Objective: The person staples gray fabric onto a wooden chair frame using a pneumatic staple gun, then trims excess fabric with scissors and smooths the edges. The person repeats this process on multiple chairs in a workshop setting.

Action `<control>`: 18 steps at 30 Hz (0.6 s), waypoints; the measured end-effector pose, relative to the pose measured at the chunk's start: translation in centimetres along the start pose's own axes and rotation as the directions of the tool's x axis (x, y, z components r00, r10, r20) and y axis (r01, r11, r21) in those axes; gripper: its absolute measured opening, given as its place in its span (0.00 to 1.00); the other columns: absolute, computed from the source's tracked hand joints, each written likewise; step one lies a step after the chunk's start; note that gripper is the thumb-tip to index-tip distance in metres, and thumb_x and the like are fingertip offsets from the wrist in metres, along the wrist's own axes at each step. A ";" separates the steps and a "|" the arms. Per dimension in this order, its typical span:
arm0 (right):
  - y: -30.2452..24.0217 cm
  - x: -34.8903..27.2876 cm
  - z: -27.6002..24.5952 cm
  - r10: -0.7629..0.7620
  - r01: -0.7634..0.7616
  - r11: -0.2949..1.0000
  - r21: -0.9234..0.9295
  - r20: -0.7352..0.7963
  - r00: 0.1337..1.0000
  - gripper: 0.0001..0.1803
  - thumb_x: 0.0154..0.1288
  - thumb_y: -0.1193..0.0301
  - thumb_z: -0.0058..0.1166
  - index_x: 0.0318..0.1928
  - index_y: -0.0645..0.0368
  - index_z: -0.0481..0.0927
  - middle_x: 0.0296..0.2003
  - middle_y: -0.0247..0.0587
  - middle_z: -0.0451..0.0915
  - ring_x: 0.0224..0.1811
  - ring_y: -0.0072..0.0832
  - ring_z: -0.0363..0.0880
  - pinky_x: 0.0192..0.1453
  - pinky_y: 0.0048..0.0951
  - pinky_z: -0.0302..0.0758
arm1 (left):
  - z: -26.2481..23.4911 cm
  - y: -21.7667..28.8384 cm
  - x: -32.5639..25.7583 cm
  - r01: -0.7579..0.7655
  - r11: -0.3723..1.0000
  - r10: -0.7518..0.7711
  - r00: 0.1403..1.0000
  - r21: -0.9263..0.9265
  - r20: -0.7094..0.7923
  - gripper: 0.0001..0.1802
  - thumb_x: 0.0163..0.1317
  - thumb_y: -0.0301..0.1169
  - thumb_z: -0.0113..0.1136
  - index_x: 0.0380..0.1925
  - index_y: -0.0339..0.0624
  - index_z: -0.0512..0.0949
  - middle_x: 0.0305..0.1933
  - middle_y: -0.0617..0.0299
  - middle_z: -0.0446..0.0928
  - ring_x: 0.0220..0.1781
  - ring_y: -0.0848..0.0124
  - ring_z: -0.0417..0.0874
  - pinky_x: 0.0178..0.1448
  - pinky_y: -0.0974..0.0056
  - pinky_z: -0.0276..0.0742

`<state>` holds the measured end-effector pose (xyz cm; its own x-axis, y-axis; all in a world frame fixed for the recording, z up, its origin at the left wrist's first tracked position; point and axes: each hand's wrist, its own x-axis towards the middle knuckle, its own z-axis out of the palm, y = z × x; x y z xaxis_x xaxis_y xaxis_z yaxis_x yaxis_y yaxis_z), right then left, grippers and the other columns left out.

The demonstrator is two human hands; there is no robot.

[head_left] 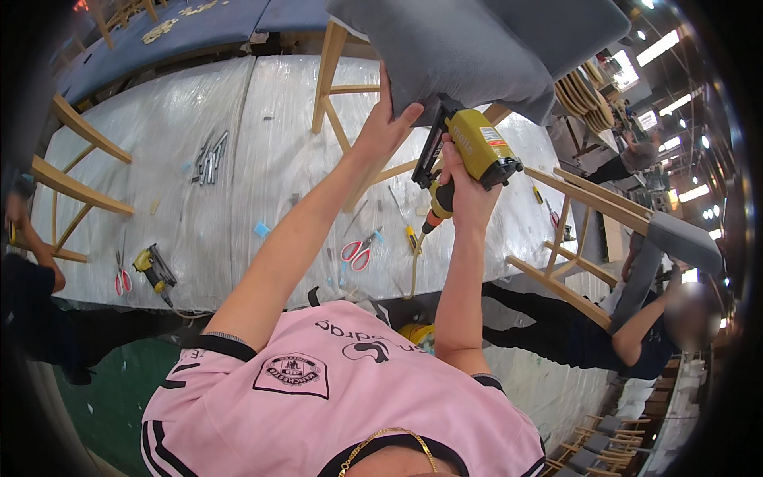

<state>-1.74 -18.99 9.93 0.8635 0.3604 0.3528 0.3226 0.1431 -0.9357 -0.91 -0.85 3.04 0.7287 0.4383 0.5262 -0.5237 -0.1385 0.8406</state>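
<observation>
Above the table [238,135], wrapped in clear plastic, the right hand [465,187] is closed around the grip of a yellow staple gun [477,143]. The gun's long axis runs from five o'clock up to eleven o'clock, its black nose pointing into the grey cushion [461,56]. At nine o'clock of the gun, the left hand [385,123] presses open-fingered against the cushion's lower edge.

So the count: two yellow staple guns, one [477,147] up in a hand and one [155,270] lying on the tabletop [222,159]. Two pairs of red-handled scissors, one [359,249] mid-table, another [122,280] at the left edge. One bunch of metal staple strips [209,157]. One small blue scrap [261,230]. One grey cushion [469,48].
</observation>
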 end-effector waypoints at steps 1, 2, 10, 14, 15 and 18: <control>0.2 0.2 0.2 -0.002 0.002 1.000 0.030 0.003 1.000 0.16 0.66 0.71 0.71 0.50 0.67 0.84 0.38 0.37 0.87 0.25 0.17 0.78 0.29 0.21 0.76 | 0.0 -0.1 0.1 0.001 1.000 -0.001 1.000 0.021 -0.006 0.65 0.69 0.65 0.55 0.80 0.40 0.23 0.84 0.39 0.38 0.86 0.50 0.44 0.85 0.55 0.44; 0.1 0.3 0.3 0.010 -0.010 1.000 0.028 0.002 1.000 0.16 0.66 0.72 0.70 0.50 0.67 0.84 0.38 0.38 0.87 0.25 0.17 0.77 0.29 0.22 0.76 | 0.0 -0.2 0.1 0.002 0.999 -0.001 1.000 0.041 -0.011 0.65 0.69 0.65 0.55 0.80 0.41 0.22 0.82 0.38 0.43 0.84 0.49 0.49 0.83 0.55 0.48; 0.7 0.8 0.6 0.023 -0.023 1.000 -0.003 0.019 1.000 0.10 0.67 0.74 0.67 0.45 0.66 0.84 0.22 0.31 0.76 0.20 0.18 0.72 0.26 0.23 0.69 | -0.4 -1.6 0.4 -0.024 0.986 0.025 1.000 0.166 -0.003 0.63 0.72 0.61 0.55 0.79 0.42 0.19 0.76 0.33 0.64 0.77 0.45 0.69 0.77 0.57 0.63; 0.4 1.3 -0.4 0.084 -0.083 0.996 -0.024 0.058 0.995 0.10 0.66 0.73 0.68 0.45 0.65 0.85 0.27 0.32 0.81 0.21 0.16 0.74 0.26 0.22 0.69 | -0.5 -1.3 0.3 -0.048 0.990 0.046 0.999 0.130 0.018 0.63 0.73 0.61 0.54 0.79 0.42 0.19 0.77 0.33 0.63 0.78 0.46 0.67 0.79 0.57 0.61; 0.4 1.5 -0.7 0.084 -0.086 0.996 0.027 0.075 0.994 0.11 0.65 0.72 0.69 0.44 0.66 0.85 0.26 0.31 0.81 0.20 0.16 0.73 0.26 0.22 0.69 | -0.5 -1.3 0.2 -0.045 0.990 0.043 0.999 0.135 0.020 0.63 0.73 0.61 0.54 0.79 0.41 0.18 0.77 0.34 0.62 0.78 0.46 0.66 0.79 0.57 0.60; -0.3 1.3 0.1 0.112 -0.110 0.992 -0.058 0.039 0.993 0.12 0.65 0.72 0.70 0.44 0.65 0.85 0.25 0.31 0.80 0.19 0.17 0.73 0.25 0.22 0.69 | -1.0 -1.0 0.4 -0.044 0.993 0.041 0.999 0.112 0.032 0.63 0.73 0.61 0.55 0.79 0.41 0.18 0.79 0.35 0.59 0.80 0.49 0.63 0.80 0.58 0.57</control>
<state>-0.78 -18.45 10.70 0.8783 0.4103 0.2456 0.2479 0.0486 -0.9676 -0.52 0.37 2.26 0.7206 0.4036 0.5638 -0.5026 -0.2562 0.8257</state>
